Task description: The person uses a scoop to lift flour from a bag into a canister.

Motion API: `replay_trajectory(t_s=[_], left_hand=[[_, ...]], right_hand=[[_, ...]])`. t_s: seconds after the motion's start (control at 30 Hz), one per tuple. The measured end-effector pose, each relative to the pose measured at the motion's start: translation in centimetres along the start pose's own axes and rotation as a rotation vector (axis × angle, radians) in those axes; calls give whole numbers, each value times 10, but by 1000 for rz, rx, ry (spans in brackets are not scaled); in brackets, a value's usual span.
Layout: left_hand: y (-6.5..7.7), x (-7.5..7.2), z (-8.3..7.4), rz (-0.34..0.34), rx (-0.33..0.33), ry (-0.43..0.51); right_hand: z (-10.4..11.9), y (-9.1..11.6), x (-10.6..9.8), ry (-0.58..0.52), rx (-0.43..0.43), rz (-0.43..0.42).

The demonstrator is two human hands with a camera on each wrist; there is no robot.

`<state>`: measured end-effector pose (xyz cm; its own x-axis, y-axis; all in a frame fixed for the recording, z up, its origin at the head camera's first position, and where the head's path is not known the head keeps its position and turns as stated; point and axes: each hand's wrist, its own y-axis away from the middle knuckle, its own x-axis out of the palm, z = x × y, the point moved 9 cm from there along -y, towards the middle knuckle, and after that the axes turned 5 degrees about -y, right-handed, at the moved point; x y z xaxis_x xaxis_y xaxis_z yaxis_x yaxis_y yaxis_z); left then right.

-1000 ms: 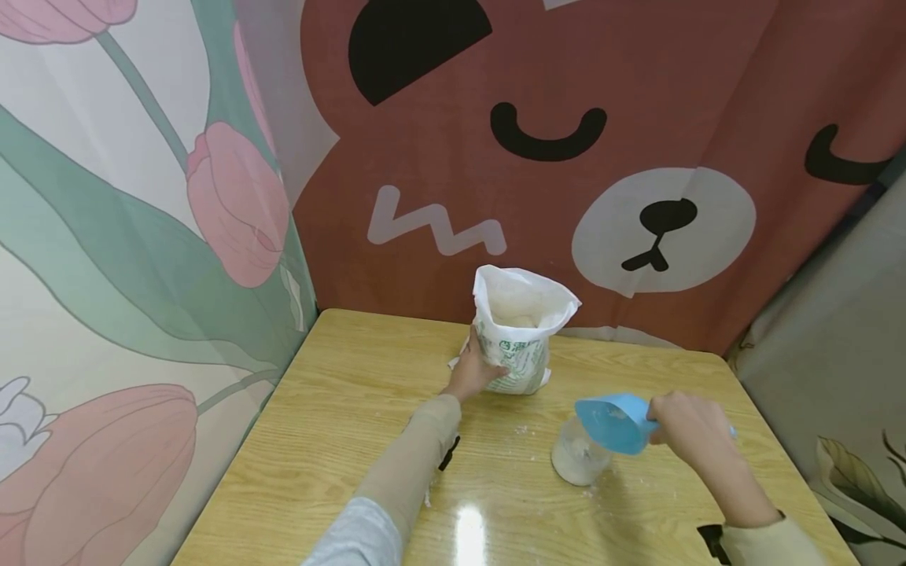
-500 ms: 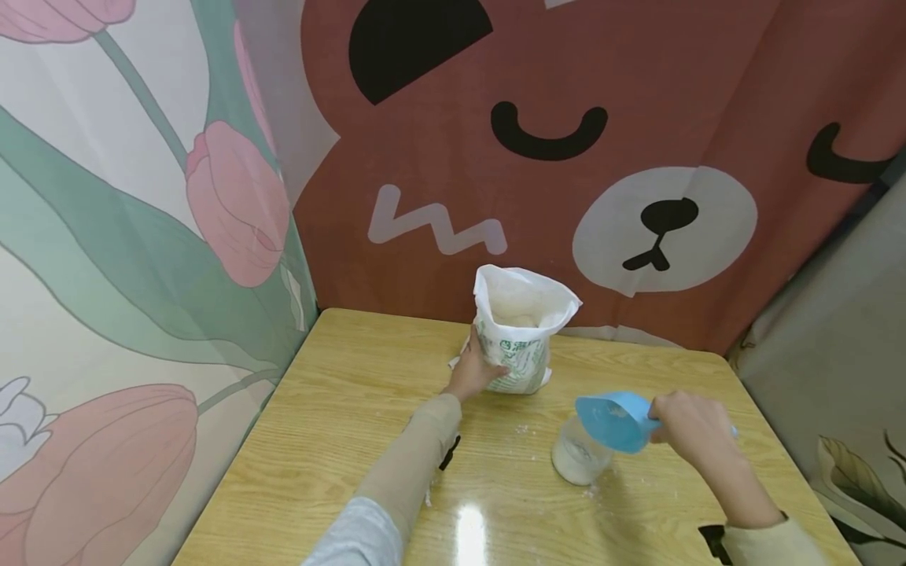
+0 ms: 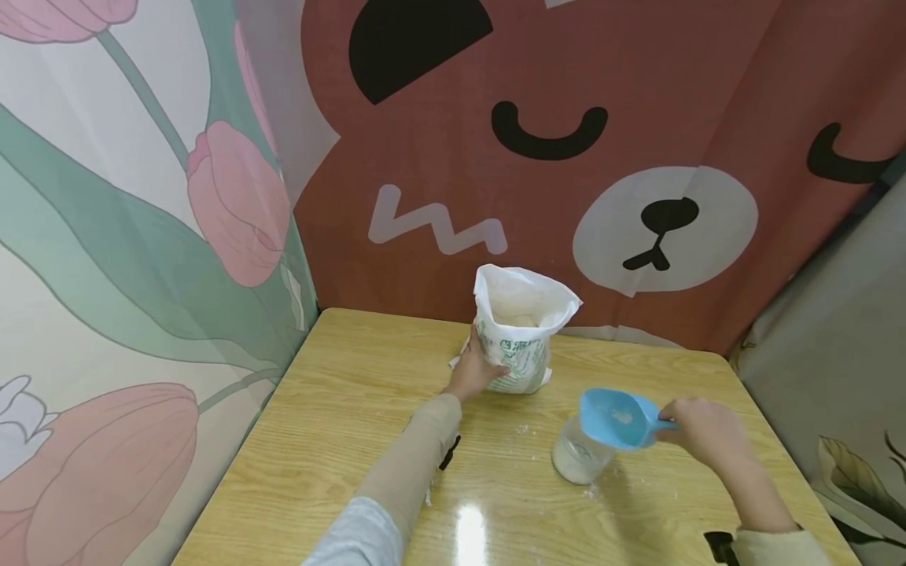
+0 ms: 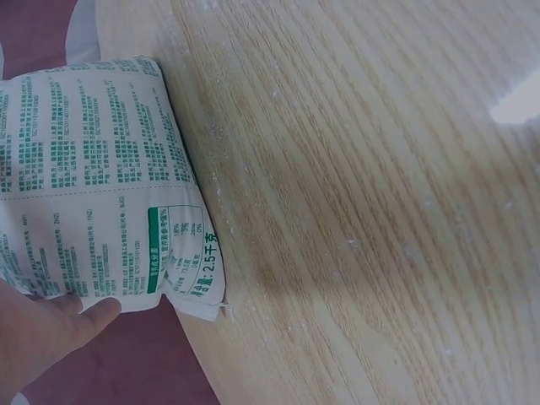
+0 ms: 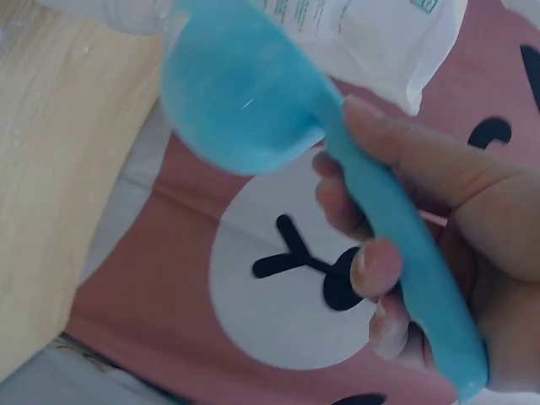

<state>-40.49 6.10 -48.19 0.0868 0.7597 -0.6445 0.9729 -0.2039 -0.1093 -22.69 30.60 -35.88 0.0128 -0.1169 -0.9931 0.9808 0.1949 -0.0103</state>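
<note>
My right hand grips the handle of a light blue scoop, fingers curled round it in the right wrist view. The scoop's bowl is tilted over the mouth of a clear jar, with a little white residue inside the bowl. White powder lies in the bottom of the jar, whose rim is partly hidden by the scoop. At the back of the table, my left hand holds the left side of an open white flour bag with green print, thumb across its front. Pale powder shows inside the bag.
The wood-grain table carries scattered white powder around the jar and bag. Behind it hangs a brown curtain with a bear face; a tulip-print curtain borders the left side.
My right hand and the scoop have shifted slightly right, and the scoop's bowl has turned to show more of its inside. The left hand and the flour bag have stayed in place.
</note>
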Motion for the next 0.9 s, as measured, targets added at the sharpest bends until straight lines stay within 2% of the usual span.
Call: replay_trajectory(t_s=[0.2,0.47,0.6,0.9], left_hand=[[-2,-2,-1,-12,9,19],[-7,-11,-5,-41,117,115],[-7,-17,-10,-78,154,119],[-5,-12,-13,-71,136,151]], right_hand=[[-13,2,6,-109,22,27],[-23,5,12,-172,69,56],[-24,5,13,-187,65,53],[-28,8,18,-219,107,66]])
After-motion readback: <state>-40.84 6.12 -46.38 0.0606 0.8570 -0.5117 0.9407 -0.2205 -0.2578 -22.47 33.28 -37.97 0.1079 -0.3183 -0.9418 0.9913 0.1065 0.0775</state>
